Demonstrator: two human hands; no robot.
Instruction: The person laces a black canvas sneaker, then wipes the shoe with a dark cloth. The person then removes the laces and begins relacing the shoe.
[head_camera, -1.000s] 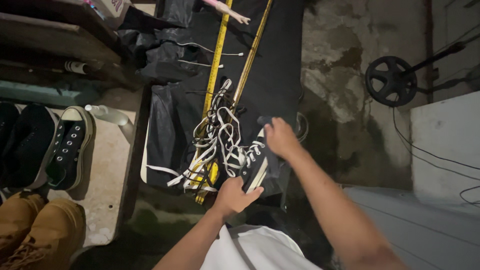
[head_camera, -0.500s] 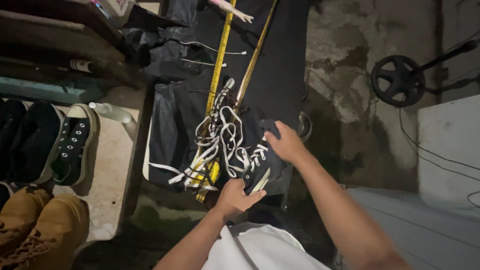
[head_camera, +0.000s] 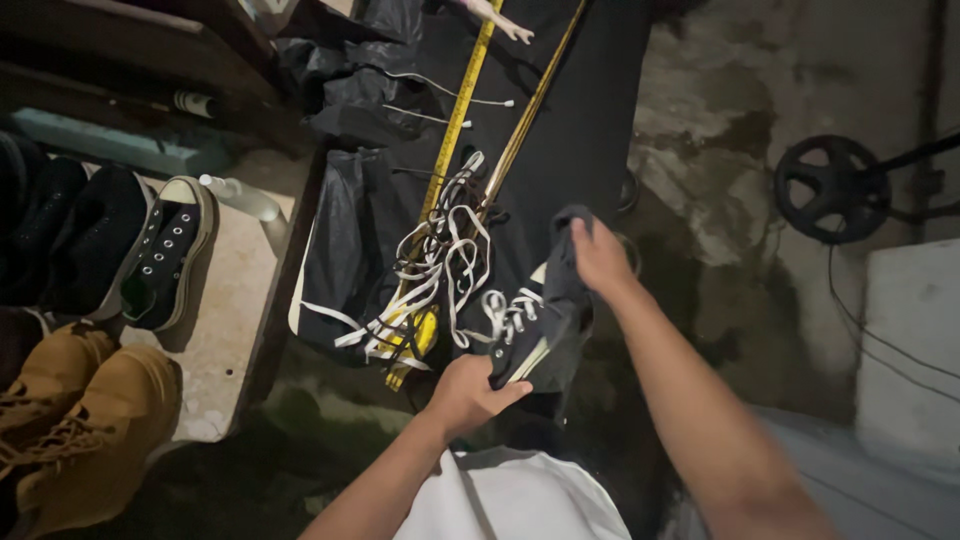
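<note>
A black high-top sneaker (head_camera: 540, 320) with white laces and a white sole edge lies on a dark surface (head_camera: 590, 130). My left hand (head_camera: 470, 395) grips its toe end at the near side. My right hand (head_camera: 600, 258) holds its ankle collar at the far end. A tangle of white laces (head_camera: 435, 275) lies just left of the sneaker, over a yellow measuring tape (head_camera: 455, 120).
A long wooden stick (head_camera: 535, 100) runs beside the tape. Black sneakers (head_camera: 165, 255) and tan boots (head_camera: 70, 420) stand at left on a pale floor slab. A plastic bottle (head_camera: 240, 197) lies near them. A black weight plate (head_camera: 835, 190) with cables sits at right.
My right hand has moved the sneaker's ankle end slightly toward the right and up. The view has shifted a little; my left hand stays on the toe.
</note>
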